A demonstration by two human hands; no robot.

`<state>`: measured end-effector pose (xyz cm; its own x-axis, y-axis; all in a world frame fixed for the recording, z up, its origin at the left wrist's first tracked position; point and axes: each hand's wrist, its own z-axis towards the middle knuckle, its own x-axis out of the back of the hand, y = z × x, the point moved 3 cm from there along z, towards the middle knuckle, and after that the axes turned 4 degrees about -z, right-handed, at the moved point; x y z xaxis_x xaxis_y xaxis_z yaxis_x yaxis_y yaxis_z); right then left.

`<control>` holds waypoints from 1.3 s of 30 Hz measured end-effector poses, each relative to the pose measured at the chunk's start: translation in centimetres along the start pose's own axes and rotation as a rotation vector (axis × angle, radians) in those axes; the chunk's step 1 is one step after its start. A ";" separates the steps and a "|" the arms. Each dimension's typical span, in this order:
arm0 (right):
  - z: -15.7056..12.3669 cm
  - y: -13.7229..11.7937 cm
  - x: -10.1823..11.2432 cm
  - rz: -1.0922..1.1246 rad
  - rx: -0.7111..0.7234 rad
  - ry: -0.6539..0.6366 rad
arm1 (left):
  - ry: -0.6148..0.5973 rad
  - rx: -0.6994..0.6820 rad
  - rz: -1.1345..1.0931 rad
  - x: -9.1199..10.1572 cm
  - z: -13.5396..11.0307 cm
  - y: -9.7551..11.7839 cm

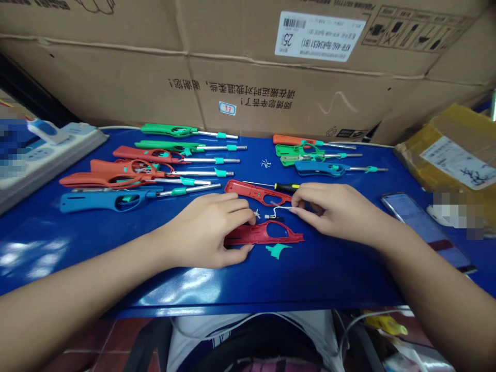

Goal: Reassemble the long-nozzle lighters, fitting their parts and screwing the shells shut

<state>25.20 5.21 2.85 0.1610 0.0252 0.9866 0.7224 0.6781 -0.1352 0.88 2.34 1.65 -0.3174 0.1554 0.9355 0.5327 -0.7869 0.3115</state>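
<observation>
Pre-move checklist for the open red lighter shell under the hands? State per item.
1. Lower red shell pinned flat on the table by the left hand: ok.
2. White wire pinched in the right hand: ok.
3. Wire's free end seated in a shell: cannot tell, too small.
4. Teal piece loose in front of the lower red shell, within reach: ok.
5. Upper red shell and screwdriver just behind the hands, in reach: ok.

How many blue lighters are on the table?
2. The left blue lighter lies nearest in the left row; the right blue lighter lies just beyond the right hand. None seems hidden.
</observation>
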 end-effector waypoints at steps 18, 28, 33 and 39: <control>-1.6 2.4 0.6 0.004 -0.068 -0.151 | 0.118 -0.014 0.010 -0.2 -0.2 0.8; -0.6 2.4 0.1 -0.017 -0.053 -0.080 | 0.054 0.181 0.013 -0.4 0.3 -1.7; -0.3 3.1 -0.3 0.000 -0.037 -0.017 | 0.003 0.198 0.010 -0.7 0.0 -1.5; -0.3 3.3 -0.2 0.008 0.006 -0.003 | -0.027 0.204 0.059 -1.1 -0.1 -0.9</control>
<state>27.76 7.17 2.22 0.1646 0.0331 0.9858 0.7167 0.6826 -0.1426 0.64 2.81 0.32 -0.2614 0.1311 0.9563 0.6980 -0.6586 0.2811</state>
